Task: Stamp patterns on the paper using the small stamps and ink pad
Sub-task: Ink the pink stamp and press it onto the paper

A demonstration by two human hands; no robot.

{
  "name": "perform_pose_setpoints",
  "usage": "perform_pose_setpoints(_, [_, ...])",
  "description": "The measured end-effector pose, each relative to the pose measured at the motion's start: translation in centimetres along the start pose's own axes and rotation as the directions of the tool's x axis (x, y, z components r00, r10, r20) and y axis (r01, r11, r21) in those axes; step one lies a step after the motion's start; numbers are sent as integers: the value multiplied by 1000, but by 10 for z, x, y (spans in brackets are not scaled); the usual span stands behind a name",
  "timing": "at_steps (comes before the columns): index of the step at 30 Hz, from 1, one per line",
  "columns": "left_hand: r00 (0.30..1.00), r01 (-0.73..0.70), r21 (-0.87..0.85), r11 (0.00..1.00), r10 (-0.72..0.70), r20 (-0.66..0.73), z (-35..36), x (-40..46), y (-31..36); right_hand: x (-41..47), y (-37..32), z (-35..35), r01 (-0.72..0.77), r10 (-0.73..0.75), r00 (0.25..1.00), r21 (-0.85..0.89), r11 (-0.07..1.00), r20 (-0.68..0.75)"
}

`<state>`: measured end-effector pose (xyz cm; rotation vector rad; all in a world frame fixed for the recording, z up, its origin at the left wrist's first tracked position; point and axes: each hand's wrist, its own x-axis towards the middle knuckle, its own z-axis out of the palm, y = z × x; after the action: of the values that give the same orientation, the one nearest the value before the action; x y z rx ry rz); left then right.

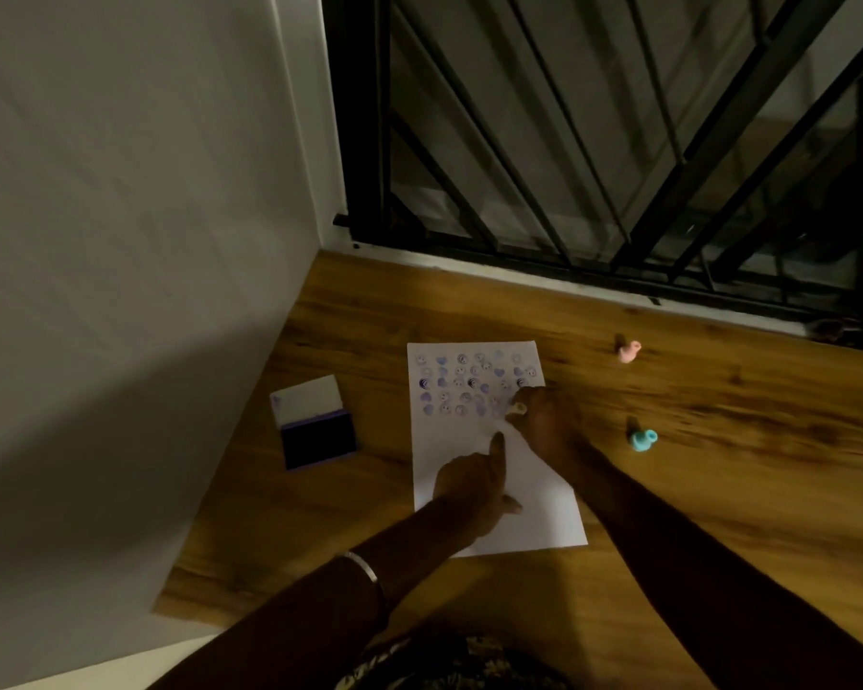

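A white sheet of paper (539, 510) lies on the wooden floor, its upper part covered with several rows of purple stamped faces and hearts (462, 383). My right hand (544, 420) is shut on a small pale stamp (517, 409) and holds it down on the paper at the right end of the lowest row. My left hand (469, 485) rests on the bare middle of the sheet with its forefinger stretched out flat. The open ink pad (318, 438), dark purple with a white lid, sits on the floor left of the paper.
A pink stamp (628, 351) and a blue stamp (641, 439) lie on the wooden floor (718, 390) right of the paper. A white wall (145, 241) rises at the left. A black metal window grille (594, 166) runs along the far edge.
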<state>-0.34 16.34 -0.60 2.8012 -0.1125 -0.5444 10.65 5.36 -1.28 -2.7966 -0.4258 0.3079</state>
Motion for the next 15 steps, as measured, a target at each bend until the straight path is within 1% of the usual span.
perform_pose_setpoints(3, [1000,-4,-12,1000,4,-7,3,1,0,-3,0,-1,-23,23,1000,0,1000,-2])
perform_pose_setpoints(5, [1000,-1,-67,998,0,-25,3,2,-2,-6,-2,-3,-6,6,1000,-11,1000,-10])
perform_pose_setpoints(6, [1000,4,-140,990,-8,-29,3,3,-6,-9,-3,-4,4,-4,1000,8,1000,-22])
perform_pose_setpoints(7, [999,22,-257,966,-29,-25,3,4,-10,-12,-2,-4,-5,6,999,45,999,-33])
perform_pose_setpoints(8, [998,51,-418,907,-64,-17,1,6,-14,-18,-4,-7,-24,28,998,80,997,-54])
perform_pose_setpoints(9, [994,93,-599,796,-111,7,-4,7,-17,-23,-5,-10,-49,58,995,108,993,-79])
perform_pose_setpoints(10, [981,165,-769,617,-181,65,-10,8,-21,-28,-7,-14,-65,79,991,129,989,-108])
perform_pose_setpoints(11, [953,257,-899,354,-246,175,-16,9,-24,-33,-8,-19,-71,92,986,153,986,-137])
perform_pose_setpoints(12, [916,323,-944,63,-270,296,-22,10,-28,-37,-10,-24,-65,96,981,180,981,-167])
perform_pose_setpoints(13, [891,333,-923,-192,-255,375,-29,11,-31,-41,-12,-28,-55,97,976,213,976,-194])
perform_pose_setpoints(14, [884,304,-876,-374,-233,406,-34,12,-35,-46,-15,-32,-40,92,973,237,971,-212])
perform_pose_setpoints(15, [890,261,-829,-494,-209,405,-39,11,-39,-50,-18,-35,-23,80,970,243,970,-228])
